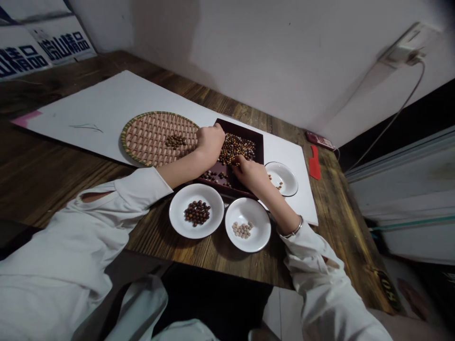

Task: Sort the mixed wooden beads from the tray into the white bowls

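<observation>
A dark red tray holds many small brown, tan and dark beads. Over its left edge is my left hand, fingers bent down at the tray's rim, their tips hidden. Inside the tray, my right hand has its fingers pinched together by the beads; anything between them is too small to name. A round woven mat left of the tray bears a small pile of greenish-brown beads. Nearest me, one white bowl contains dark brown beads and another white bowl contains pale ones.
A third white bowl with a few tan beads stands right of the tray. The white board lies under tray and mat. Farther right are a red comb-like object and a dark red phone-like item with a cable, near the wall.
</observation>
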{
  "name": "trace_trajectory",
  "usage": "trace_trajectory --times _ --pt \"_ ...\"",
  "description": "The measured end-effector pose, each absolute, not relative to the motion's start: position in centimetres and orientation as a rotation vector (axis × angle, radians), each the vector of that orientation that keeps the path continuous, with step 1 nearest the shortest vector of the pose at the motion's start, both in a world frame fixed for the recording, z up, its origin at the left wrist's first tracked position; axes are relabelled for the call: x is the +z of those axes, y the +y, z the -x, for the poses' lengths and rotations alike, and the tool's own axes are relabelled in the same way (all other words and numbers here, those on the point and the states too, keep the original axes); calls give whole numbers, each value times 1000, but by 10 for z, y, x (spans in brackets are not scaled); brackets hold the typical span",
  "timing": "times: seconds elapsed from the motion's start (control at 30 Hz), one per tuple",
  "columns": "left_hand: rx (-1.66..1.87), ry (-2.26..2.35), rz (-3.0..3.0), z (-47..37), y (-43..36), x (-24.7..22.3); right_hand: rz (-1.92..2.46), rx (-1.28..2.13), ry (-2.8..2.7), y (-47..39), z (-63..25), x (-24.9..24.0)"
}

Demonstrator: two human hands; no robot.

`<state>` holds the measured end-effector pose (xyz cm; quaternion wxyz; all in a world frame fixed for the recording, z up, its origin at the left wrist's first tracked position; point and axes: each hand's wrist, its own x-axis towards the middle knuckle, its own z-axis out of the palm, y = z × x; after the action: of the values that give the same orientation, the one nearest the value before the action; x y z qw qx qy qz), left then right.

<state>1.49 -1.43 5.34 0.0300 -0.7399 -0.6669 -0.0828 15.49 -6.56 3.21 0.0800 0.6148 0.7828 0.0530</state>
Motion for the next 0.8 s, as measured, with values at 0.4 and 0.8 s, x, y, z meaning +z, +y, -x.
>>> trace_trajectory --times 0.4,0.8 --pt "-274 -2010 2353 -13 -13 53 -1848 152 2336 -65 -155 32" --pt "-217 -1974 2359 -13 -13 51 -1844 105 2333 -65 -154 33"
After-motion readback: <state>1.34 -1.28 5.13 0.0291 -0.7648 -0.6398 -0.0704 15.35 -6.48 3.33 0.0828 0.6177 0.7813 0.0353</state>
